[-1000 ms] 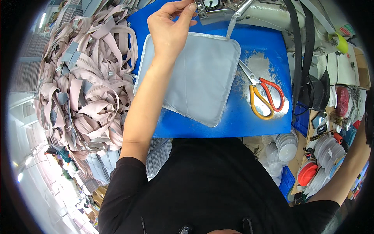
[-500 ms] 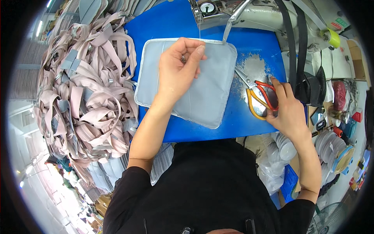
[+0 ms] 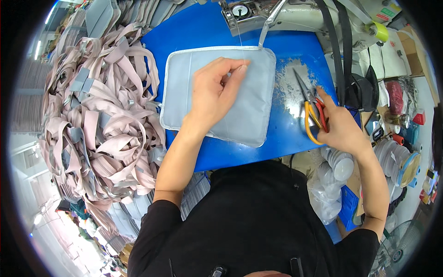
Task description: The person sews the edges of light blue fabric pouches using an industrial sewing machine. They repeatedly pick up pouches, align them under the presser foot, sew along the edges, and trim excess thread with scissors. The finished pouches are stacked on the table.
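A grey fabric panel [image 3: 249, 106] with bound, rounded edges lies flat on the blue table. Over it is my left hand [image 3: 214, 87], thumb and forefinger pinched together on a fine thread [image 3: 242, 44] that runs up toward the sewing machine head [image 3: 247, 16]. On the right, my right hand [image 3: 344, 127] grips the red and yellow handles of a pair of scissors [image 3: 314, 108]. Their blades point up and away from me, over a worn pale patch of the table. The tips look close together.
A big heap of pale pink and grey straps [image 3: 110, 124] borders the table [image 3: 212, 159] on the left. Dark straps [image 3: 339, 51] hang at the right beside the machine arm. Clear plastic-wrapped discs [image 3: 334, 171] sit below the table's right edge.
The scissors have shifted right, and their blades have swung to point more straight away from me and drawn together. My left hand has moved slightly nearer to me, still pinched.
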Demonstrator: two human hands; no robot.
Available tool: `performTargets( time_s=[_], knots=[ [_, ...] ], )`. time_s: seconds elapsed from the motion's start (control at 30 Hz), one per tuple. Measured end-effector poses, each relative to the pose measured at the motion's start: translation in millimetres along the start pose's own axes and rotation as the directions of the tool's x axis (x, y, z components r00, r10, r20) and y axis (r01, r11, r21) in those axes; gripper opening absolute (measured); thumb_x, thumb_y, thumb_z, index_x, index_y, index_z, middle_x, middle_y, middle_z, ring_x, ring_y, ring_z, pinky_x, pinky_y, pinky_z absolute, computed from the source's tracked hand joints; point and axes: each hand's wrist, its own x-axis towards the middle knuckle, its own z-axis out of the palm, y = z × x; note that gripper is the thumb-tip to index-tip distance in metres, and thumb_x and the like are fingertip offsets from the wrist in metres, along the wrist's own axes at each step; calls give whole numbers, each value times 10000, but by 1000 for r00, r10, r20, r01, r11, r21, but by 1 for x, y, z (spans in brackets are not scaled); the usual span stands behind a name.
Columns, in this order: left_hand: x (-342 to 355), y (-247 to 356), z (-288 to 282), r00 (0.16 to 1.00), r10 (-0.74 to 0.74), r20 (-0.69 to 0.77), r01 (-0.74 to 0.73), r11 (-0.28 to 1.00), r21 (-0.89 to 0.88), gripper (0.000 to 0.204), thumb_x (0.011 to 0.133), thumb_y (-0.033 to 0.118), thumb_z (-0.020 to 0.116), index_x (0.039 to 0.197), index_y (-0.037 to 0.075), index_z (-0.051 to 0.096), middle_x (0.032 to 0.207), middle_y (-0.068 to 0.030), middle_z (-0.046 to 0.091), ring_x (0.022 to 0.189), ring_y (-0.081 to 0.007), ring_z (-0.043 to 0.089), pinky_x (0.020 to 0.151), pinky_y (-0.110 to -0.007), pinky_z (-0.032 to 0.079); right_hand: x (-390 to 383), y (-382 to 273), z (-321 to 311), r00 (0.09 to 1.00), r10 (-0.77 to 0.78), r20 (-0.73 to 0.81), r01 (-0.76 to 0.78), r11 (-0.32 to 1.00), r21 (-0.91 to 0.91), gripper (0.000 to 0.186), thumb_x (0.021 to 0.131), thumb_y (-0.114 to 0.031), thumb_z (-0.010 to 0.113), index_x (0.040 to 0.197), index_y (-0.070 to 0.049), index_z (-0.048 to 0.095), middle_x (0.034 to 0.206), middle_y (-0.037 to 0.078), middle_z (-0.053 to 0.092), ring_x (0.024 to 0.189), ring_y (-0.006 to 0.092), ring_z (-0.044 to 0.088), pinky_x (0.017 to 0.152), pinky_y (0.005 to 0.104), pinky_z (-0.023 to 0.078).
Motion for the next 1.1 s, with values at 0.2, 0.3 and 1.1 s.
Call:
performTargets(
  time_s=[0.2, 0.3, 1.1],
  knots=[
    [-8, 19, -6, 987, 100, 129, -110, 992, 67, 156, 910, 4, 709, 1051, 22, 775, 773, -77, 638, 612, -135, 550, 564, -276, 420, -7, -36, 11, 984, -155, -90, 142, 368, 919, 793, 890, -101, 739, 1588, -42, 368, 841, 0, 576, 614, 65, 524, 571, 224, 419],
    [-10, 18, -4, 971, 139, 193, -160, 983, 94, 165, 892, -8, 712, 1042, 24, 774, 774, -81, 631, 606, -150, 560, 559, -277, 422, 24, -75, 8, 960, -244, -138, 168, 106, 980, 617, 967, -187, 694, 1509, -11, 457, 799, 4, 572, 560, 47, 482, 530, 214, 370],
    [84, -46, -5, 948, 8, -317, -40, 995, -96, 215, 910, 77, 753, 1117, 29, 782, 962, -48, 701, 806, -94, 645, 690, -230, 512, 10, -13, 21, 971, -164, -172, 231, 817, 527, 697, 836, -69, 780, 1491, -71, 544, 696, 1, 547, 580, 92, 537, 589, 276, 452]
  ],
)
